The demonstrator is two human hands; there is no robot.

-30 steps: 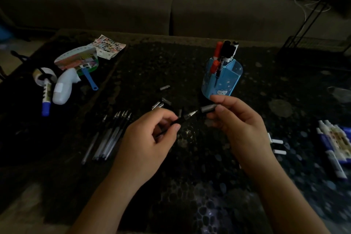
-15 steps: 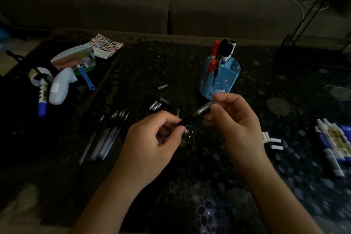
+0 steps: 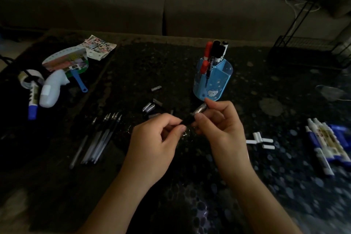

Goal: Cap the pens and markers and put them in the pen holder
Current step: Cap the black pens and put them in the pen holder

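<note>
Blue pen holder (image 3: pixel 214 81) is stocked with red and black markers (image 3: pixel 216 49); near it, a pen (image 3: pixel 188 119) is pinched by the left hand (image 3: pixel 152 146), its cap (image 3: pixel 200 109) by the right hand (image 3: pixel 222 129).

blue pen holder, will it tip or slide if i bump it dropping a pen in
The blue pen holder probably tips fairly easily: the markers stand well above its rim, bunched at one side. It looks like thin plastic, so likely light and stiff. On the shiny-looking table it may slide before tipping.
</note>
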